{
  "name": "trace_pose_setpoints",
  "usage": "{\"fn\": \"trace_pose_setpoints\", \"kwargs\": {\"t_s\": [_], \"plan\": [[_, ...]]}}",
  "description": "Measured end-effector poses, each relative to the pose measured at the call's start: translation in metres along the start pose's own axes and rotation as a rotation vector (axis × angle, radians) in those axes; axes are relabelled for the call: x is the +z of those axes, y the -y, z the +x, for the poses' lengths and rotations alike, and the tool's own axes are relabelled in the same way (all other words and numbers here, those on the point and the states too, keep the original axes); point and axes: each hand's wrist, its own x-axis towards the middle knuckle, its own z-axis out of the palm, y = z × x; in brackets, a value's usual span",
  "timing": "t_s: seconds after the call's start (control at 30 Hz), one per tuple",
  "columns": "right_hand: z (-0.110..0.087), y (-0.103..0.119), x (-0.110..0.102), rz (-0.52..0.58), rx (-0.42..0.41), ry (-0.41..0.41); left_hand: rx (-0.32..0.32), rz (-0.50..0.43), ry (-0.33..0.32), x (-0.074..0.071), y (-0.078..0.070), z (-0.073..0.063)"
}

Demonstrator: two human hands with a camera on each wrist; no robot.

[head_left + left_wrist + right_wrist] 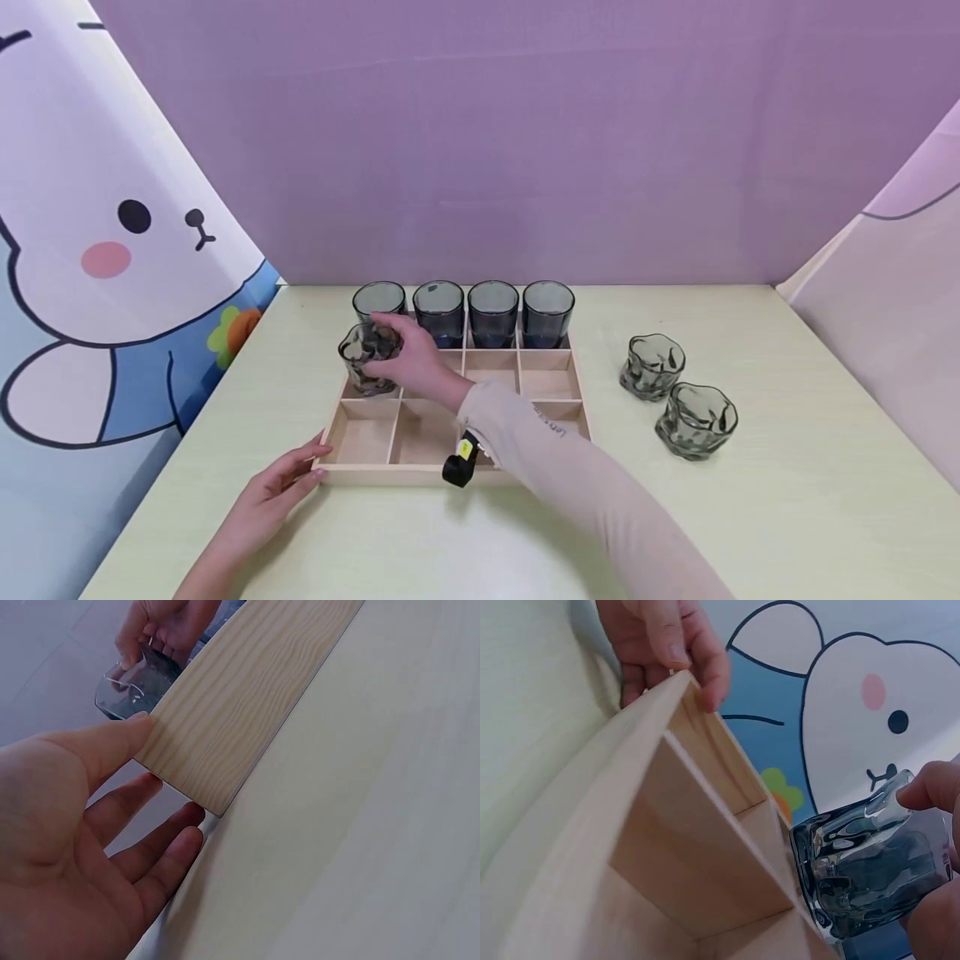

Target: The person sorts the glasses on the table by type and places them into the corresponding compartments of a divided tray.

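Observation:
My right hand (420, 358) holds a short smoky glass tumbler (357, 367) with wavy sides, thumb and fingers spread across it. The tumbler is over the left column of a divided wooden box (375, 475), in the second row from the back. In the right wrist view the tumbler (862, 862) is beside the wooden dividers, its base toward them. At the box's front left corner my left hand (266, 500) rests its fingertips on the wood, the fingers loosely bent. The left wrist view shows its thumb (124, 742) touching the corner.
Several straight dark glasses (493, 312) stand along the box's back row. Two wavy tumblers (652, 367) like the held one are on the table (787, 500) to the right. A purple cloth (525, 150) rises behind the table, and a cartoon-printed sheet (135, 317) hangs on the left.

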Motion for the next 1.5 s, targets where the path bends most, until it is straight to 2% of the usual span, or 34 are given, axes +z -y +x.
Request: {"fn": "trace_pose_setpoints", "kwargs": {"t_s": [0.2, 0.47, 0.6, 0.7, 0.9, 1.1, 1.37, 1.5], "plan": [[0.002, -0.004, 0.005, 0.012, 0.018, -0.009, 0.015, 0.003, -0.005, -0.001, -0.001, 0.000], [0.005, -0.014, 0.010, -0.010, 0.096, 0.049, -0.035, 0.017, 0.010, -0.002, -0.001, -0.001], [0.005, -0.020, 0.013, -0.034, 0.135, 0.061, -0.010, 0.007, 0.002, -0.001, 0.000, -0.002], [0.005, -0.021, 0.012, -0.055, 0.141, 0.075, 0.008, 0.004, -0.001, 0.000, 0.000, -0.002], [0.006, -0.019, 0.008, -0.077, 0.134, 0.145, -0.033, 0.013, 0.014, -0.001, 0.000, -0.001], [0.006, -0.016, 0.005, -0.107, 0.131, 0.162, -0.044, 0.023, 0.015, -0.001, -0.002, 0.001], [0.002, -0.011, -0.010, -0.019, 0.207, 0.211, -0.062, 0.035, 0.015, 0.001, -0.003, 0.000], [-0.003, -0.007, -0.018, 0.014, 0.203, 0.209, -0.066, 0.051, 0.010, 0.000, -0.004, -0.001]]}}
